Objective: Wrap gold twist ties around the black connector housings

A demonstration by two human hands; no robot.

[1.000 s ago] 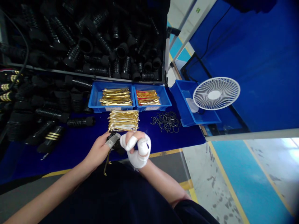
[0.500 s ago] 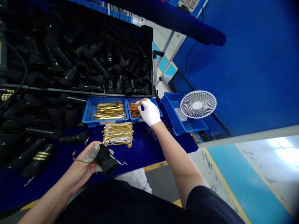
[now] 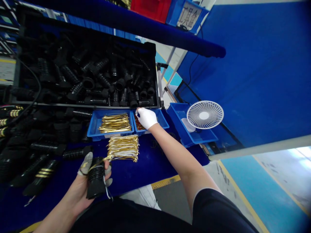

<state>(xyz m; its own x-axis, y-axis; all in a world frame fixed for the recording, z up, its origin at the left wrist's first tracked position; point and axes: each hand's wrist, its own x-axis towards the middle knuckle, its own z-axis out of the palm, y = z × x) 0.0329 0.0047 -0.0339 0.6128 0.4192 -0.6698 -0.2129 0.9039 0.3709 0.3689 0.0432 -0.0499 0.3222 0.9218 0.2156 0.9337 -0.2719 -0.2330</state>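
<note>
The left hand [image 3: 81,191], fingers wrapped round a black ribbed sleeve [image 3: 96,181], had just turned its open end downward by the bench's [image 3: 130,176] near edge, while the right hand [image 3: 147,119] stayed at a blue tray [image 3: 160,117], any pinch indiscernible.

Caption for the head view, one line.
Left hand holds a black ribbed part; gloved right hand reaches into a blue bin.

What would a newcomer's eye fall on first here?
Probably the round white fan on the right, bright against blue. Then the gold strips, in a blue bin and piled before it. The white-gloved right hand dips into the next bin; the left hand holds a black ribbed part.
</note>
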